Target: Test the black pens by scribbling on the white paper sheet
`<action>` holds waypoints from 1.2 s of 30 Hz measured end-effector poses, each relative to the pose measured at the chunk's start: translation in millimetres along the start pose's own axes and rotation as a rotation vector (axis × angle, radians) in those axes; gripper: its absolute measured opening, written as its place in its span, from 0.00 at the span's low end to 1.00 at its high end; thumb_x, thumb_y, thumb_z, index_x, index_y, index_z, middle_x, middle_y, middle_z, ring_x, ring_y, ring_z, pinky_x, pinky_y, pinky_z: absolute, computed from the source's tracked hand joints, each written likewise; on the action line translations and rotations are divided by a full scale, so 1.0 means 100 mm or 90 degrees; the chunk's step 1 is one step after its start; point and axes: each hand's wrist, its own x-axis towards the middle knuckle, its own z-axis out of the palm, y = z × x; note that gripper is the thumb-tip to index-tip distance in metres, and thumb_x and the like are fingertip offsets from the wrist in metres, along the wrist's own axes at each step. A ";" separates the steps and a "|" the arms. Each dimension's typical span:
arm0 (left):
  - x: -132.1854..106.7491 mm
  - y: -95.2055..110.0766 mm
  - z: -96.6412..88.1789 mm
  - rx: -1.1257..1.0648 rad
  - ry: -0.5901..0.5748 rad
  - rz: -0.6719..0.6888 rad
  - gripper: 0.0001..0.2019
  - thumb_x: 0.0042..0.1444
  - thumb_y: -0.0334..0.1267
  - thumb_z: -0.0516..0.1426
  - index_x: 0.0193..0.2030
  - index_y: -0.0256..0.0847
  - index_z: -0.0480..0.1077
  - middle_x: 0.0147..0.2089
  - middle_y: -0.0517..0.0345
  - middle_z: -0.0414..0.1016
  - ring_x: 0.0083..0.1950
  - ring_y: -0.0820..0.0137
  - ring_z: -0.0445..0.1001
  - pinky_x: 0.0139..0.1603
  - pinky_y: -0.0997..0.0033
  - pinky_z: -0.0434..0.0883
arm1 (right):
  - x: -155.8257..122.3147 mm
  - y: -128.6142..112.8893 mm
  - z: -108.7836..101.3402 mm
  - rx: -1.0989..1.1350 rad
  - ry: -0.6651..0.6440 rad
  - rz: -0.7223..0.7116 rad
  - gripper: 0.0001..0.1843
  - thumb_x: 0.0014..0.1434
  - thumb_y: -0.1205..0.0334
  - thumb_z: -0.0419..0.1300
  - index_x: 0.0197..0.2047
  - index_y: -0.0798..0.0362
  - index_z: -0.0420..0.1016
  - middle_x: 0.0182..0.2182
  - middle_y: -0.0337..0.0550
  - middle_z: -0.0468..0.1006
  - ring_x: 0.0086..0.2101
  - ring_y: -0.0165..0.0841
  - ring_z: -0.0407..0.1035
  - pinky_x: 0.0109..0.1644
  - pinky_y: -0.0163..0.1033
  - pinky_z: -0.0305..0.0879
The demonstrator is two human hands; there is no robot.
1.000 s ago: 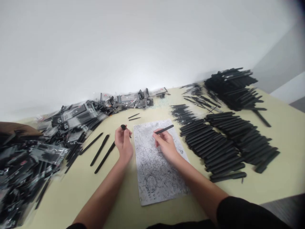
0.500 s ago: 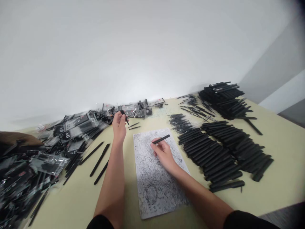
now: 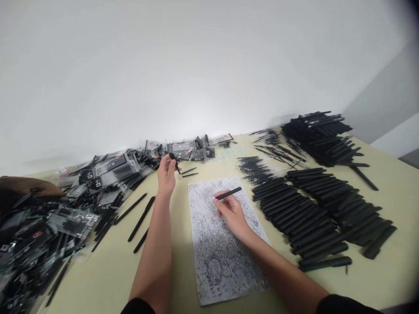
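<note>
My left hand point(image 3: 166, 176) is raised above the table's far side, its fingers closed on a slim black pen point(image 3: 177, 165) that points down. Whether it is a whole pen or only a part of one, I cannot tell. My right hand point(image 3: 231, 213) is over a sheet of paper point(image 3: 212, 244) densely covered in dark scribbles. Between its thumb and fingers is a thicker black pen point(image 3: 229, 193), sticking out up and to the right. Two thin black refills point(image 3: 190, 173) lie on the table just right of my left hand.
Rows of black pens point(image 3: 301, 213) lie right of the paper, with thin refills point(image 3: 253, 169) behind them and a tall pen pile point(image 3: 317, 135) at back right. Clear plastic packets point(image 3: 111, 170) heap along the left, near a brown object point(image 3: 32, 186). Loose pens point(image 3: 141, 219) lie beside my left forearm.
The view has shifted slightly, so the table's contents appear a little further right or lower. Both hands keep nearly the same pose, each still holding its pen.
</note>
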 end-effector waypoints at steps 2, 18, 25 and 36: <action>-0.02 -0.01 0.01 -0.001 -0.007 0.006 0.19 0.53 0.52 0.61 0.44 0.40 0.68 0.31 0.58 0.70 0.32 0.72 0.72 0.30 0.73 0.72 | 0.00 0.01 0.00 0.002 0.000 0.000 0.16 0.52 0.48 0.64 0.37 0.50 0.70 0.20 0.32 0.66 0.19 0.28 0.59 0.22 0.34 0.56; -0.08 -0.20 0.23 -0.160 -0.017 0.008 0.20 0.57 0.59 0.56 0.46 0.47 0.61 0.23 0.69 0.57 0.20 0.80 0.55 0.19 0.80 0.53 | 0.02 0.05 0.00 -0.004 0.011 -0.008 0.17 0.51 0.48 0.64 0.38 0.51 0.70 0.21 0.32 0.67 0.18 0.27 0.60 0.21 0.33 0.57; -0.08 -0.19 0.22 -0.179 0.011 -0.034 0.21 0.54 0.55 0.61 0.47 0.45 0.65 0.32 0.62 0.70 0.30 0.76 0.69 0.32 0.75 0.69 | 0.01 0.04 -0.01 -0.022 0.010 -0.004 0.18 0.51 0.47 0.64 0.38 0.52 0.70 0.19 0.31 0.66 0.18 0.27 0.60 0.22 0.34 0.58; -0.06 0.05 0.15 -0.112 -0.018 -0.032 0.16 0.55 0.50 0.61 0.43 0.43 0.69 0.34 0.59 0.73 0.37 0.72 0.73 0.37 0.73 0.70 | 0.01 -0.01 0.01 -0.015 0.016 0.005 0.19 0.49 0.46 0.65 0.37 0.51 0.70 0.21 0.31 0.66 0.18 0.26 0.60 0.21 0.34 0.58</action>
